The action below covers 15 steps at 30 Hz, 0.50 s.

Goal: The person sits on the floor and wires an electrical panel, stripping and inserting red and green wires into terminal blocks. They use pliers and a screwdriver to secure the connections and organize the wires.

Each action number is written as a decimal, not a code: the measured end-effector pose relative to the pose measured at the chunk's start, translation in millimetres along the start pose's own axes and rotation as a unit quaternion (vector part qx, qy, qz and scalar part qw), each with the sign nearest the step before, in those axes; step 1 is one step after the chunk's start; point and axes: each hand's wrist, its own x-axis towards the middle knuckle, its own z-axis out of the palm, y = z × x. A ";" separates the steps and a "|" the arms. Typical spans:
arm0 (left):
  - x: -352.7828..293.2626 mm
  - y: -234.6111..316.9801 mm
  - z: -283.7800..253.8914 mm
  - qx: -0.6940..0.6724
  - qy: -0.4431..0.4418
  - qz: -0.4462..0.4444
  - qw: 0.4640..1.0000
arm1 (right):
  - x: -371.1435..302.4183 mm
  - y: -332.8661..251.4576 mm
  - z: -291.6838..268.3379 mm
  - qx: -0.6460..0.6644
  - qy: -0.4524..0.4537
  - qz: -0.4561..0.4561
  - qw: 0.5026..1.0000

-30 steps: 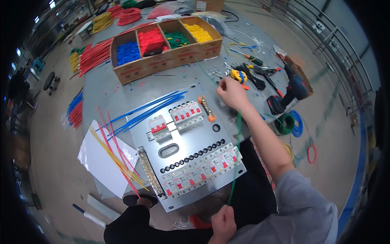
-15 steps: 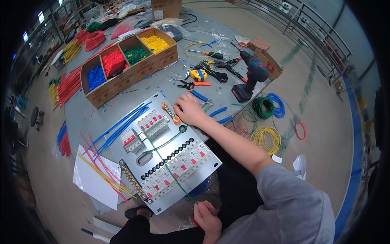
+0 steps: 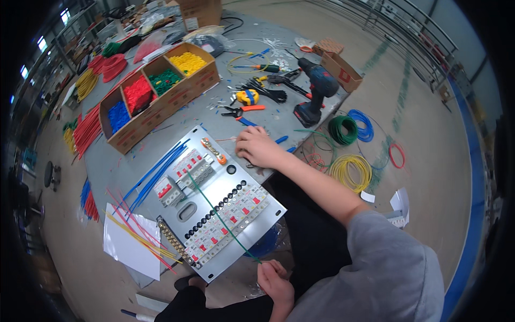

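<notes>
My left hand point(image 3: 276, 282) is closed at the near edge of a metal mounting plate point(image 3: 257, 220), its fingers pinching a green wire point(image 3: 229, 231). The wire runs taut across the plate toward the upper breakers point(image 3: 196, 170). Just beyond the plate's right edge, my right hand point(image 3: 260, 147) rests on the table with fingers curled down; what lies under them is hidden. Blue-handled pliers point(image 3: 281, 139) stick out beside it. On the plate are a lower row of breakers point(image 3: 233, 220), black-rimmed holes, a brass terminal strip point(image 3: 170, 236) and a busbar on orange insulators point(image 3: 213, 151).
Blue wires point(image 3: 155, 174) overlap the plate's left side; red and yellow wires lie on white paper point(image 3: 131, 247). A divided cardboard box point(image 3: 161, 110) holds coloured caps. A cordless drill point(image 3: 316, 91), tape measure point(image 3: 248, 97) and cutters point(image 3: 249, 108) stand beyond. Wire coils point(image 3: 351, 177) lie at right.
The green wire's loop across the plate's middle is gone. My right hand has moved off the plate's edge onto the table by the pliers. My left hand still pinches the wire. The view has shifted.
</notes>
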 end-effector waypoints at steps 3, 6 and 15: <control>-0.1 -0.8 2.6 0.030 0.030 -0.002 0.999 | 0.0 -5.7 -6.0 0.058 0.145 0.050 0.986; 1.3 0.1 2.4 0.020 0.050 0.009 0.998 | -13.5 -23.8 -24.7 0.114 0.273 0.092 0.951; 3.0 -4.1 7.2 0.040 0.071 0.172 0.982 | -167.3 -176.4 -54.5 0.312 0.054 0.005 0.948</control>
